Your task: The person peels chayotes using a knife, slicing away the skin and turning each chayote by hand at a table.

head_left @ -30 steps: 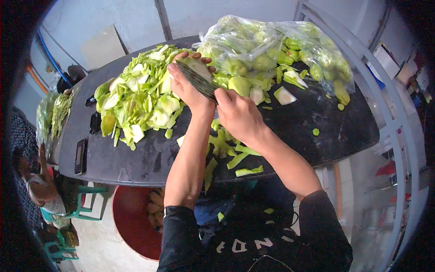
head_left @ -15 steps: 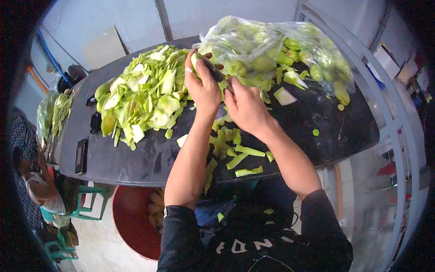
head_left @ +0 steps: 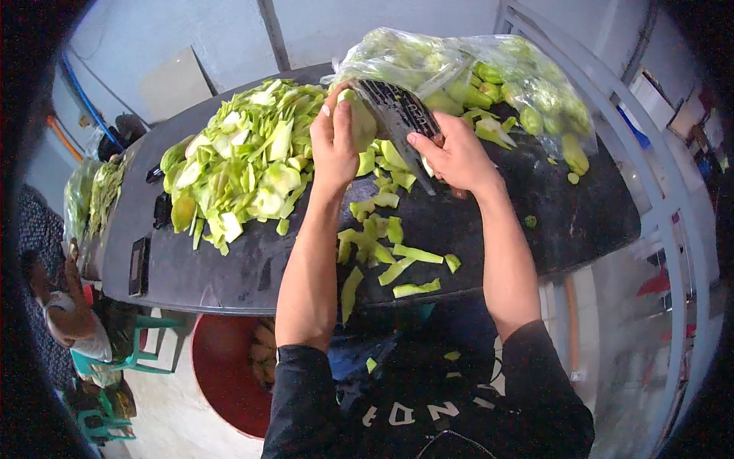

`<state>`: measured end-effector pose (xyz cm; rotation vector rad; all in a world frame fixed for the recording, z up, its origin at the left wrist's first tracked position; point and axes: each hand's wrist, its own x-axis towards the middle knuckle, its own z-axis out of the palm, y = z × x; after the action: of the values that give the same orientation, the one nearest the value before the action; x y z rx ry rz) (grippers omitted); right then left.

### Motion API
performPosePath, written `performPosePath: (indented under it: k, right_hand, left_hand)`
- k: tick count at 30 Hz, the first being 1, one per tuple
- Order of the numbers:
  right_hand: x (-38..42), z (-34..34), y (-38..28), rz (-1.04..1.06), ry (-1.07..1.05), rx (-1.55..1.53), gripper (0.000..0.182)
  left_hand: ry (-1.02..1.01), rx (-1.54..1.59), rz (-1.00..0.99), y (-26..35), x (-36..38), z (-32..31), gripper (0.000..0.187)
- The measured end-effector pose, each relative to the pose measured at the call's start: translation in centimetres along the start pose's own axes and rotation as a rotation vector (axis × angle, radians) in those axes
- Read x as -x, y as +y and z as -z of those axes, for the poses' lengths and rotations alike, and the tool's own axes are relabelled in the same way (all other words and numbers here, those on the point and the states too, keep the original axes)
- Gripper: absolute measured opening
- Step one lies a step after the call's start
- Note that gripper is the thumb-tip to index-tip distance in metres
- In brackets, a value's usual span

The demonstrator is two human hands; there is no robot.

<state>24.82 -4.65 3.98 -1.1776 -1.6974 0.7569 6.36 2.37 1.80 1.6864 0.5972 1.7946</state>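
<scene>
My left hand (head_left: 335, 153) is wrapped round a pale green peeled chayote (head_left: 361, 122), held up over the dark table (head_left: 206, 275). My right hand (head_left: 462, 157) grips a broad, dark-bladed knife (head_left: 399, 118), whose blade slants up to the left against the chayote's right side. Beneath both hands lie green peel strips (head_left: 375, 239), some near the table's front edge. A large heap of sliced chayote (head_left: 248, 157) spreads to the left of my left hand. Behind the knife sits a clear plastic bag (head_left: 382, 57) full of whole chayotes (head_left: 531, 118).
A small black box (head_left: 138, 265) lies at the table's left edge. Below stands a red tub (head_left: 210, 375) holding brownish pieces. Green plastic stools (head_left: 145, 344) and another person (head_left: 73, 314) are at the lower left. A grey metal railing (head_left: 669, 252) runs along the right.
My right hand has moved right and down, and the knife has turned so its broad blade shows. The chayote stays in my left hand, its pale side now more visible.
</scene>
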Motion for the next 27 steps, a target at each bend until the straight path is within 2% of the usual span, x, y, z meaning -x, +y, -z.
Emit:
performPosePath:
  k: [1, 4, 5, 6, 8, 9, 10, 12, 14, 15, 16, 17, 18, 20, 22, 23, 24, 25, 26, 27]
  right_hand:
    - [-0.1, 0.2, 0.0, 0.039, 0.034, 0.105, 0.014]
    - [-0.6, -0.1, 1.2, 0.056, 0.037, 0.023, 0.015]
    - [-0.6, -0.2, 1.1, 0.027, 0.071, 0.123, 0.016]
    - [-0.4, 0.0, 0.9, 0.026, 0.073, 0.12, 0.016]
    - [0.1, 0.3, -0.9, 0.009, 0.164, 0.208, 0.022]
    - [0.2, 0.4, -0.8, 0.009, 0.164, 0.207, 0.022]
    - [0.1, 0.7, -0.5, 0.013, 0.221, 0.183, 0.022]
    - [-0.1, 1.3, 0.0, 0.04, 0.32, 0.163, 0.021]
    - [-0.1, 1.8, 0.0, -0.008, 0.358, 0.205, 0.021]
    - [-0.1, 1.8, 0.0, -0.006, 0.362, 0.2, 0.021]
    - [-0.1, 1.8, 0.0, 0.107, 0.417, 0.192, 0.021]
    - [-0.1, 1.8, 0.1, 0.219, 0.475, 0.185, 0.02]
    - [-0.2, 2.1, 0.5, 0.217, 0.484, 0.181, 0.02]
    - [-0.5, 2.6, 1.8, 0.189, 0.429, 0.593, 0.022]
    - [-0.1, 2.8, 2.5, 0.216, 0.501, 0.588, 0.022]
    - [0.6, 3.4, 0.2, 0.155, 0.481, 0.389, 0.022]
    - [1.0, 3.6, -1.4, 0.103, 0.458, 0.192, 0.022]
    - [1.3, 3.2, -1.8, 0.221, 0.56, 0.084, 0.021]
    - [1.0, 3.3, -1.5, 0.213, 0.565, 0.081, 0.021]
    - [0.5, 3.5, -1.0, 0.178, 0.494, 0.237, 0.021]
  left_hand:
    - [-0.056, -0.028, 0.091, -0.2, 0.1, 0.5, 0.039]
    - [-0.049, 0.112, 0.167, -0.7, 0.1, -0.1, 0.041]
    - [-0.066, 0.134, 0.251, -0.4, 0.2, -0.1, 0.045]
    - [-0.069, 0.132, 0.252, -0.3, 0.2, 0.0, 0.045]
    - [-0.1, 0.574, 0.547, -0.5, -0.1, 0.7, 0.049]
    - [-0.086, 0.679, 0.636, -1.9, -0.5, 1.6, 0.051]
    - [-0.083, 0.677, 0.636, -2.0, -0.6, 2.0, 0.051]
    - [0.297, 0.833, 0.769, -2.3, -1.0, 2.7, 0.048]
    - [0.336, 0.849, 0.779, -2.7, -1.0, 3.6, 0.046]
    - [0.365, 0.786, 0.832, -2.8, -0.9, 3.9, 0.045]
    - [0.389, 0.72, 0.883, -2.8, -0.9, 4.1, 0.045]
    - [0.363, 0.706, 0.905, -2.7, -0.8, 4.6, 0.046]
    - [0.325, 0.734, 0.9, -2.6, -0.4, 5.1, 0.045]
    - [0.267, 0.622, 0.957, -1.5, -0.2, 7.1, 0.042]
    - [0.18, 0.397, 0.885, 1.6, 1.1, 10.0, 0.037]
    - [0.163, 0.391, 0.893, 3.9, 2.1, 11.0, 0.037]
    - [0.259, 0.263, 0.797, 6.6, 3.3, 11.9, 0.037]
    - [0.356, 0.136, 0.697, 9.2, 4.5, 13.2, 0.04]
    - [0.289, -0.042, 0.642, 11.7, 5.7, 15.3, 0.041]
    - [0.211, -0.159, 0.628, 13.6, 7.1, 17.7, 0.044]
